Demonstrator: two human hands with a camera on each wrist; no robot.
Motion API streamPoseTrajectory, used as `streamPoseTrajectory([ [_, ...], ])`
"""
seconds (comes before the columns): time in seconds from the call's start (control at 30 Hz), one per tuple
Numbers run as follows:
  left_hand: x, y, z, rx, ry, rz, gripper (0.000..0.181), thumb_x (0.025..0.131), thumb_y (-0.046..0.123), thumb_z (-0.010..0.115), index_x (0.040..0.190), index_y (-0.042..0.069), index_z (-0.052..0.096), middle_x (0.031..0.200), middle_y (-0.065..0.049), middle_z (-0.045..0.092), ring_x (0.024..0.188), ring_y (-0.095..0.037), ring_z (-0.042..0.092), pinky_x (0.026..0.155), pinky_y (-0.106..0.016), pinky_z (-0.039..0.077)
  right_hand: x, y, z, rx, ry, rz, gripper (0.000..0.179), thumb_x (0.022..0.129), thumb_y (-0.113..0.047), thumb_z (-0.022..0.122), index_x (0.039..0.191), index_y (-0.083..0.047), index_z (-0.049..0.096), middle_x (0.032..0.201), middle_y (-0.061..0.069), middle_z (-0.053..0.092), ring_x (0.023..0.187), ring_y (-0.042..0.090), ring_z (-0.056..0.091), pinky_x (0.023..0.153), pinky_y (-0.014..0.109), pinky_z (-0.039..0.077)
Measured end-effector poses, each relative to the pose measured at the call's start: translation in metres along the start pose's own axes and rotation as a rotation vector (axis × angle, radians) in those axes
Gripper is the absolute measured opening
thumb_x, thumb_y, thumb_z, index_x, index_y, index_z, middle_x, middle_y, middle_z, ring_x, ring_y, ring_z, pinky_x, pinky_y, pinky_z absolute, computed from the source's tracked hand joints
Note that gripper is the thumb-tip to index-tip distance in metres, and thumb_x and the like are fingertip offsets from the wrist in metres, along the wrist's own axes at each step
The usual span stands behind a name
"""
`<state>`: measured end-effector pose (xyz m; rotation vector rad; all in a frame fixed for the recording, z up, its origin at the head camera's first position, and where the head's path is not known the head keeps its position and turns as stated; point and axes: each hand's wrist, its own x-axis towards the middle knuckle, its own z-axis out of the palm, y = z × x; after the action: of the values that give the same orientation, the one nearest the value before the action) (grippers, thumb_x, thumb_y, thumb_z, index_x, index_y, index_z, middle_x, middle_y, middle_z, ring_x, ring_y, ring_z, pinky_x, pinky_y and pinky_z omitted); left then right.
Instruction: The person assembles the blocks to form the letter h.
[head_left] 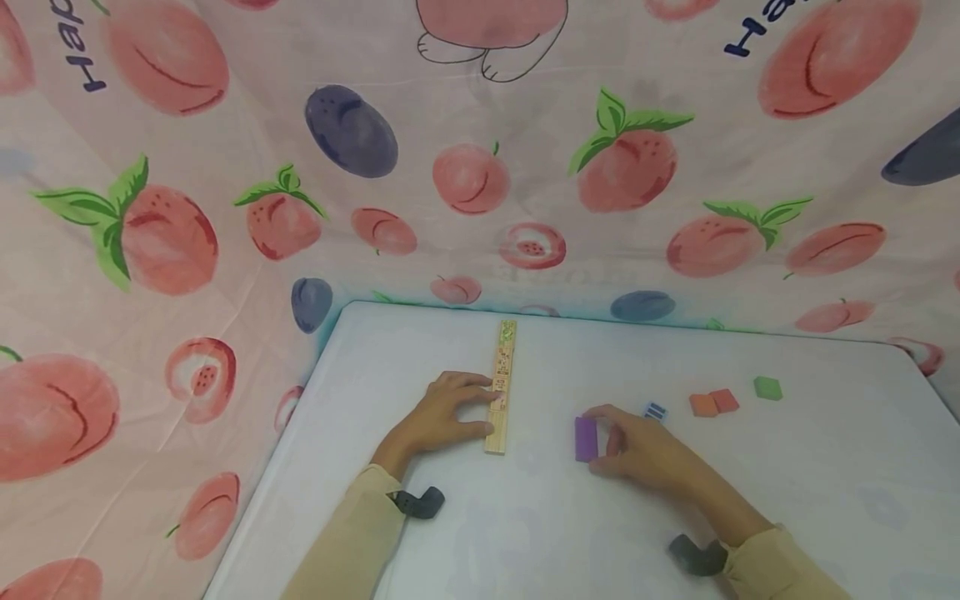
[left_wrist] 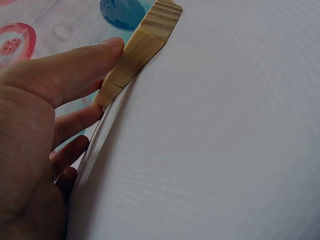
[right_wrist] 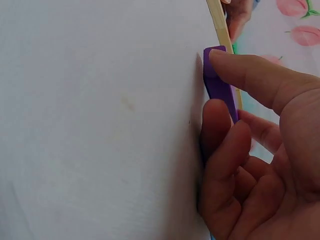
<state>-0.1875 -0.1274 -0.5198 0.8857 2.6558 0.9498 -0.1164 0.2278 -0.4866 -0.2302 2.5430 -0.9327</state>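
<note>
A long, narrow wooden strip point(head_left: 498, 417) with printed marks on its far part lies on the white table. My left hand point(head_left: 444, 410) rests against its left side, thumb point(left_wrist: 100, 56) near the close end and fingertips farther along. Bare wood grain shows in the left wrist view. To the right of the strip, my right hand point(head_left: 637, 450) pinches a purple block point(head_left: 587, 439) by its two ends, thumb at the near end. In the right wrist view the purple block point(right_wrist: 218, 85) overlaps the wooden strip point(right_wrist: 218, 20) behind it.
Behind the right hand lies a small blue-and-white piece point(head_left: 656, 412). Farther right are an orange block point(head_left: 702, 406) and a red block point(head_left: 725, 401) side by side, then a green block point(head_left: 768, 388). A fruit-patterned cloth point(head_left: 525, 183) hangs beyond the table's point(head_left: 540, 533) back and left edges.
</note>
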Motion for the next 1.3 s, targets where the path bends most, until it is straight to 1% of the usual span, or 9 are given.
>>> streamPoseTrajectory([
  [0.27,0.0,0.0009,-0.0006,0.007,0.001,0.01,0.053,0.088,0.046,0.076,0.138,0.032,0.065,0.149,0.006,0.054,0.141,-0.022,0.041,0.115,-0.055,0.03,-0.0015,0.0002,-0.0015,0.04,-0.007,-0.002,0.064,0.08,-0.042,0.086,0.137,-0.032,0.056,0.083,-0.003,0.061,0.077,0.016,0.057,0.067,0.03,0.048],
  [0.53,-0.0001,-0.0003,0.0003,0.014,0.004,0.014,0.053,0.088,0.046,0.076,0.138,0.032,0.065,0.149,0.006,0.054,0.14,-0.021,0.041,0.115,-0.054,0.03,-0.0036,-0.0017,-0.002,0.054,-0.015,0.01,0.065,0.08,-0.042,0.086,0.137,-0.033,0.056,0.084,-0.003,0.062,0.078,0.016,0.057,0.068,0.031,0.047],
  [0.8,0.0,0.0002,0.0008,0.011,0.001,0.004,0.053,0.088,0.046,0.076,0.138,0.033,0.065,0.15,0.007,0.054,0.142,-0.021,0.04,0.117,-0.054,0.029,-0.0036,-0.0011,-0.0023,0.058,-0.016,0.022,0.064,0.079,-0.041,0.087,0.136,-0.033,0.057,0.084,-0.003,0.062,0.079,0.017,0.057,0.069,0.033,0.048],
  [1.03,-0.0004,0.0023,-0.0006,0.001,0.003,0.001,0.053,0.088,0.045,0.077,0.138,0.033,0.065,0.149,0.006,0.054,0.142,-0.022,0.039,0.117,-0.056,0.027,-0.0036,0.0002,-0.0034,0.065,-0.012,-0.009,0.064,0.08,-0.039,0.087,0.136,-0.031,0.058,0.084,-0.003,0.062,0.077,0.017,0.057,0.066,0.03,0.047],
  [1.3,0.0001,0.0017,-0.0008,0.004,0.005,0.007,0.053,0.088,0.046,0.076,0.138,0.034,0.065,0.149,0.006,0.054,0.143,-0.023,0.039,0.117,-0.055,0.027,-0.0041,-0.0012,-0.0045,0.063,-0.016,-0.003,0.064,0.08,-0.039,0.086,0.136,-0.031,0.057,0.084,-0.003,0.062,0.078,0.017,0.056,0.066,0.03,0.047],
])
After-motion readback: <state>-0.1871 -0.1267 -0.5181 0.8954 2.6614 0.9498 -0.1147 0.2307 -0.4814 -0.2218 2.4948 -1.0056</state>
